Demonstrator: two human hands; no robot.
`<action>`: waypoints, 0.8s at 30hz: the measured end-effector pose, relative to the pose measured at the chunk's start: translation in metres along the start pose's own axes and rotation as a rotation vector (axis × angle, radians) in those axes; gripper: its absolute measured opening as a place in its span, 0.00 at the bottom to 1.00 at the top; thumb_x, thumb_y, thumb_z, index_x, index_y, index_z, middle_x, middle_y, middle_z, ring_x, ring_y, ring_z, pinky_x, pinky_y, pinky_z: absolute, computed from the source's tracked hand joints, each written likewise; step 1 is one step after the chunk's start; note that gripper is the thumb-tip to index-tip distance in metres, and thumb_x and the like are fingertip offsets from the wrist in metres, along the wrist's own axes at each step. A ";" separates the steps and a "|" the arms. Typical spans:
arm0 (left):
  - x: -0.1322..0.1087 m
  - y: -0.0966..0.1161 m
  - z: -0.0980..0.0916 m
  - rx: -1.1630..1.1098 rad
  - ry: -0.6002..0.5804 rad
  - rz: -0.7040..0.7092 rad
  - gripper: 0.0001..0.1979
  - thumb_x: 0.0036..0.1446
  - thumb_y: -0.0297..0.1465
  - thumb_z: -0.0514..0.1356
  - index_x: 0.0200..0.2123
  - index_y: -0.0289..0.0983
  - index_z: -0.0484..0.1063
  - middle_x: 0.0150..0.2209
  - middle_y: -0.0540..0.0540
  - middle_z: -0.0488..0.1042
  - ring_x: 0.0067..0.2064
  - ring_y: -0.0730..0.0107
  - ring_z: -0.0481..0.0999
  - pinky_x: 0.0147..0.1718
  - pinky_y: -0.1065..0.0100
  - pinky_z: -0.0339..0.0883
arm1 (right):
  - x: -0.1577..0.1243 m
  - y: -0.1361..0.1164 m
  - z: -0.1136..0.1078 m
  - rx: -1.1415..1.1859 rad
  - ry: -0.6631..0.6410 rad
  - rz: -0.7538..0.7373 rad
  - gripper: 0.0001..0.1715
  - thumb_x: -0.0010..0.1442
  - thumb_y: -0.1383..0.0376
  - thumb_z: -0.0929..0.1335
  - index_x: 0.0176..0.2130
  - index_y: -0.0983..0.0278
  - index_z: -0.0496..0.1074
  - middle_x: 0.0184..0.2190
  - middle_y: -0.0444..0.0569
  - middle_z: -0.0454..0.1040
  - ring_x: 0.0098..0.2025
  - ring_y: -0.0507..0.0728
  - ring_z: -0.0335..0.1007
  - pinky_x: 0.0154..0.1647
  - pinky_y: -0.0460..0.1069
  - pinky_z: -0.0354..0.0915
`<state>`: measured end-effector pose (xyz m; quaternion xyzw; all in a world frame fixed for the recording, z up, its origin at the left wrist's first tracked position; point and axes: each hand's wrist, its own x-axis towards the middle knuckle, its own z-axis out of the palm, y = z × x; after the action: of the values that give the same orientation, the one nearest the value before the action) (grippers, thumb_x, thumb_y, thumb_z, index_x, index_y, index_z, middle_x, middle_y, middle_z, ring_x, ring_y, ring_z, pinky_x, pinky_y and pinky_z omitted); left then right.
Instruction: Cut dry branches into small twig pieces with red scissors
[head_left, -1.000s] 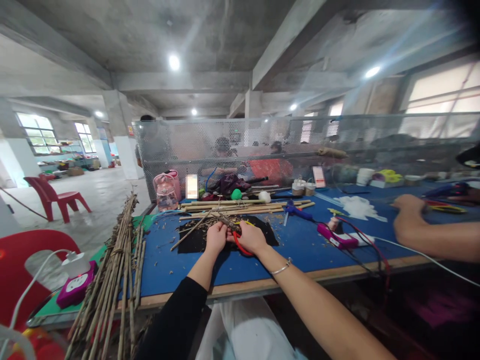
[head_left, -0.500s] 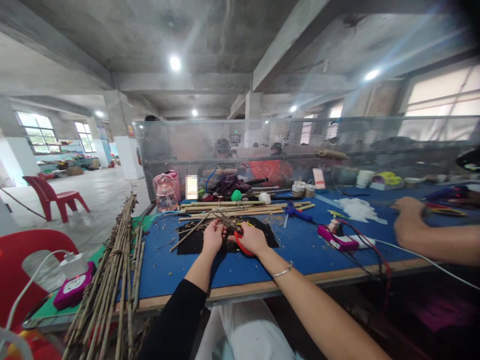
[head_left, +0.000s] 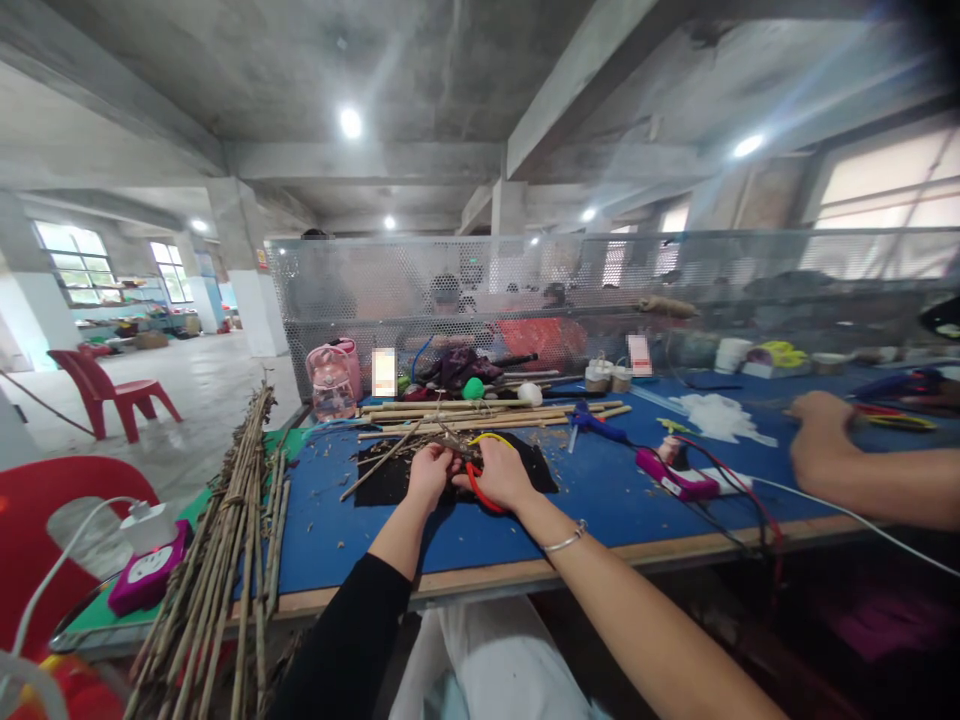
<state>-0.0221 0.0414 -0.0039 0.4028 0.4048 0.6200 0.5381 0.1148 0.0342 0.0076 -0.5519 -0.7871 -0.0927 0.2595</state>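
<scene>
Shears [head_left: 480,489] with red and yellow loop handles sit in our right hand [head_left: 506,474], over the flat black rectangular mat [head_left: 382,490].
Our right fingers wrap the handles; our left hand [head_left: 429,474] bunches its fingers beside the dark metal blades [head_left: 461,449], gripping what, if anything, we cannot tell. For good control, we should keep those fingers clear and squeeze steadily.

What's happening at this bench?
The person's right hand holds red-and-yellow-handled cutters over a black mat littered with plant scraps. The left hand is close beside them; any piece in it is too small to tell. A stick bundle lies at left; another person's hand is at right.
</scene>
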 end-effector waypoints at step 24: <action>-0.002 -0.002 -0.001 0.191 -0.078 0.148 0.03 0.46 0.27 0.58 0.27 0.33 0.70 0.24 0.47 0.73 0.24 0.74 0.70 0.24 0.73 0.64 | -0.001 0.001 -0.005 0.061 -0.139 0.086 0.29 0.49 0.44 0.63 0.39 0.64 0.63 0.35 0.51 0.71 0.38 0.58 0.69 0.34 0.48 0.58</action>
<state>-0.0220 0.0399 -0.0056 0.5048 0.4100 0.6004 0.4655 0.1171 0.0316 0.0112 -0.5821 -0.7813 -0.0188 0.2246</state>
